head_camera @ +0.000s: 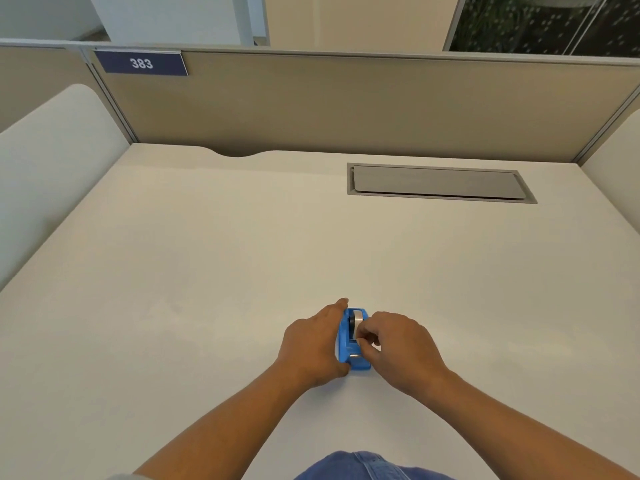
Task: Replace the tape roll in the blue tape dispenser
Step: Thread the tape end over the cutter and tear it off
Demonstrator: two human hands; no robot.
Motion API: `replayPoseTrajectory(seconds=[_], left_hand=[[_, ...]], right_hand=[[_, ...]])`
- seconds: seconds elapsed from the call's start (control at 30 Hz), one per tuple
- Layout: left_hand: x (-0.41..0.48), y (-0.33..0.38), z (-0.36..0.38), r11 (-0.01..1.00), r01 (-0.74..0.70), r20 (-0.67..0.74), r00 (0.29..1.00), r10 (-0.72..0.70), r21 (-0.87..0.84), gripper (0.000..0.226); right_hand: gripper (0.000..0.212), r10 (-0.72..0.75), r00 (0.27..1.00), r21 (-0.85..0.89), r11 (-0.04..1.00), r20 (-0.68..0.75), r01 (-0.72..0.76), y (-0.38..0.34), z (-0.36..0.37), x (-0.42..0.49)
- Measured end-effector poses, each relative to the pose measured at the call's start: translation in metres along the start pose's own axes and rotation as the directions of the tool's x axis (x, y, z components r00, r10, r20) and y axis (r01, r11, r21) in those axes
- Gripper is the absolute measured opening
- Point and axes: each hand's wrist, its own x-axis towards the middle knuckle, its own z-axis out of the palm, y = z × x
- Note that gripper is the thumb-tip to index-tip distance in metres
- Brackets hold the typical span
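Observation:
A small blue tape dispenser (347, 348) stands on the white desk (207, 271), near its front middle. A pale tape roll (357, 321) sits in its cradle, seen edge-on. My left hand (313, 342) wraps the dispenser's left side, fingers along its length, holding it against the desk. My right hand (398, 344) comes in from the right, with its fingertips pinched at the tape roll's right side. The dispenser's right side is hidden behind those fingers.
A grey cable hatch (440, 183) is set into the desk at the back right. Beige partition panels (346, 105) wall the desk at the back and sides, with a blue "383" sign (142, 63) at the top left.

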Motion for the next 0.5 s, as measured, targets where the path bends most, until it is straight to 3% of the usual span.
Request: replayPoseTrajectory(seconds=[0.5], left_hand=[[-0.001,0.004,0.001,1.0,0.002,-0.031,1.0,-0.001,0.018,0.102]], right_hand=[[0.017,-0.088,0.996,-0.057,0.994,0.009,0.089,0.008,0.007,-0.018]])
